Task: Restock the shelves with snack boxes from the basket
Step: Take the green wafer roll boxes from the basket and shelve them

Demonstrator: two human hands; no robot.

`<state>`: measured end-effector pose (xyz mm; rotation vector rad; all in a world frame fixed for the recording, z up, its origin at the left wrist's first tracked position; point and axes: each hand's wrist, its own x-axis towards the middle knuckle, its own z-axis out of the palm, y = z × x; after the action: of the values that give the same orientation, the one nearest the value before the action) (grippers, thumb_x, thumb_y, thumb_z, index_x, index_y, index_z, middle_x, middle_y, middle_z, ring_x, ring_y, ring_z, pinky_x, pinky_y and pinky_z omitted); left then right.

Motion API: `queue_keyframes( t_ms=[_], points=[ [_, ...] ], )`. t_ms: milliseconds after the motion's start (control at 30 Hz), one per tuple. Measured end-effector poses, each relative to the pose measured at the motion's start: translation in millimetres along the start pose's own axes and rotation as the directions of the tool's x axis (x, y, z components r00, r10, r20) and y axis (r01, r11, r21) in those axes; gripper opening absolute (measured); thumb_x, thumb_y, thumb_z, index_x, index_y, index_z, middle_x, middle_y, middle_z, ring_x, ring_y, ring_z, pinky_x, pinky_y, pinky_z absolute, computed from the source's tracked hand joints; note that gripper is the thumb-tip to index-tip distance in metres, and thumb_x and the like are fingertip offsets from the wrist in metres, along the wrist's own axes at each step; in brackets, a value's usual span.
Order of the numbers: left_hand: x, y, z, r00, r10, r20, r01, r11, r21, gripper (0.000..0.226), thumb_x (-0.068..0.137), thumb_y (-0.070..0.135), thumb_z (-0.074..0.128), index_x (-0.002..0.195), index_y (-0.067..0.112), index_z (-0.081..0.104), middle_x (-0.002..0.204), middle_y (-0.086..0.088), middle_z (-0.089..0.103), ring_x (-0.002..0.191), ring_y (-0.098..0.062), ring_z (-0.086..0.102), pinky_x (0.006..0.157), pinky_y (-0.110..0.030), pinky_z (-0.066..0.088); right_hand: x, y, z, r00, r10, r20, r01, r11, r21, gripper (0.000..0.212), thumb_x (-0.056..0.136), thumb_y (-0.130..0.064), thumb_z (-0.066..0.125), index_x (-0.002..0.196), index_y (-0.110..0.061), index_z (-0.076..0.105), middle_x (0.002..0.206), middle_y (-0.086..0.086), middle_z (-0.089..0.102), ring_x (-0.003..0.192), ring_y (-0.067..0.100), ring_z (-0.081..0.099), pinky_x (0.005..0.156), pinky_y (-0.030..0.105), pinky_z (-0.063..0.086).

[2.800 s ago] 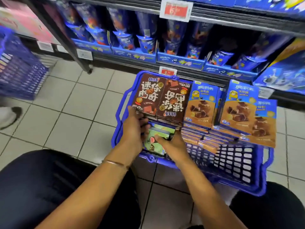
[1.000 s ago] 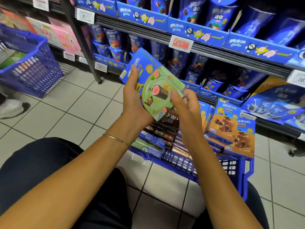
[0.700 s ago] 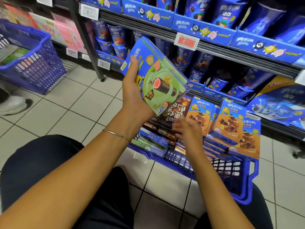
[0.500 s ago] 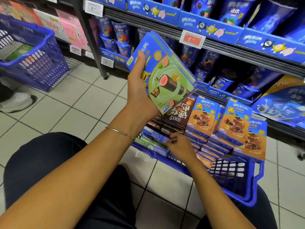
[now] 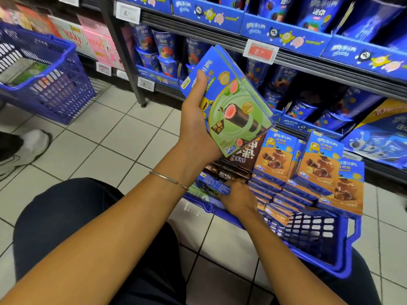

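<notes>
1. Since a second ago, has taken the right hand (image 5: 237,199) off the raised stack and dropped it into the near-left corner of the basket (image 5: 343,269).
2. Nearest: sits or squats low, dark-clad legs (image 5: 66,216) either side of the basket on the tiled floor (image 5: 123,137), probably to keep stock and low shelves both within reach.
3. Touches the end of a blue-edged box (image 5: 217,187) lying flat there with the right fingers (image 5: 231,186); cannot tell whether closed round it or only resting on it. Likely fetching one more for the stack.
4. Grips the green-fronted boxes (image 5: 237,106) in the left hand (image 5: 196,126), above the basket's far-left side, thumb over the front face, other fingers hidden behind. Holds them tilted and squared together, seemingly a batch to shelve in one go.
5. Beyond the right hand, has brown boxes (image 5: 246,155) and orange boxes (image 5: 319,164) still stacked in the basket, so much restocking left.
6. Farthest: faces the shelves (image 5: 308,62), stocked with blue cups (image 5: 163,47) and bearing a red price tag (image 5: 259,51); at far left, a second basket (image 5: 44,80) with a shoe (image 5: 24,148) nearer.
</notes>
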<state>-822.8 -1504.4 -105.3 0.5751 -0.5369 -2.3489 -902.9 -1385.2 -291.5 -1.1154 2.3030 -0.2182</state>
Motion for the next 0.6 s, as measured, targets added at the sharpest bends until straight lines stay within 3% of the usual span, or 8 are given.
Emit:
queue_keyframes(
  t_ms=[133,233,367,467,600],
  points=[
    [1.1,1.0,-0.4,1.000,0.002,0.012,-0.002,1.000,0.019,0.050,0.107,0.056,0.049,0.126,0.013,0.068,0.129,-0.016,0.067,0.121,-0.039,0.062,0.117,-0.063,0.039,-10.8,-4.2,-13.9,0.990,-0.006,-0.142,0.063,0.913,0.403,0.021,0.081,-0.040,0.074,0.095,-0.027,0.066,0.090,0.000,0.067,0.081,0.022,0.064,0.069,0.038,0.054],
    [1.2,3.6,1.7,1.000,0.008,0.022,-0.009,1.000,0.026,0.050,0.107,0.054,0.050,0.124,0.013,0.071,0.128,-0.016,0.069,0.118,-0.038,0.064,0.115,-0.064,0.040,-24.8,-11.1,-34.0,0.960,0.052,-0.274,0.144,0.750,0.645,0.025,0.081,-0.044,0.076,0.088,-0.027,0.060,0.067,-0.005,0.056,0.062,0.010,0.053,0.056,0.034,0.044],
    [-1.6,4.6,4.9,0.999,0.013,0.040,-0.014,0.999,0.041,0.052,0.107,0.054,0.048,0.132,0.012,0.067,0.135,-0.017,0.064,0.123,-0.039,0.061,0.116,-0.064,0.040,-40.3,-21.7,-70.4,0.881,0.168,-0.442,0.311,0.499,0.809,0.023,0.091,-0.028,0.073,0.101,-0.010,0.063,0.093,0.023,0.062,0.078,0.017,0.058,0.071,0.039,0.052],
    [-3.3,5.1,5.8,0.999,0.023,0.028,-0.024,0.999,0.035,0.052,0.107,0.053,0.050,0.121,0.010,0.076,0.124,-0.017,0.072,0.116,-0.040,0.066,0.112,-0.065,0.044,-44.9,-27.4,-99.7,0.826,0.305,-0.474,0.378,0.323,0.867,0.026,0.094,-0.022,0.070,0.111,-0.003,0.063,0.096,0.014,0.063,0.084,0.028,0.060,0.081,0.044,0.054],
    [-5.9,5.3,8.4,1.000,-0.001,0.009,0.001,0.998,0.062,0.054,0.107,0.056,0.049,0.130,0.011,0.070,0.126,-0.017,0.072,0.115,-0.041,0.069,0.108,-0.067,0.049,-49.8,-25.0,-135.1,0.762,0.438,-0.477,0.443,0.184,0.877,0.027,0.096,-0.029,0.067,0.115,-0.011,0.066,0.101,0.007,0.067,0.090,0.018,0.068,0.077,0.037,0.055]
  ],
)
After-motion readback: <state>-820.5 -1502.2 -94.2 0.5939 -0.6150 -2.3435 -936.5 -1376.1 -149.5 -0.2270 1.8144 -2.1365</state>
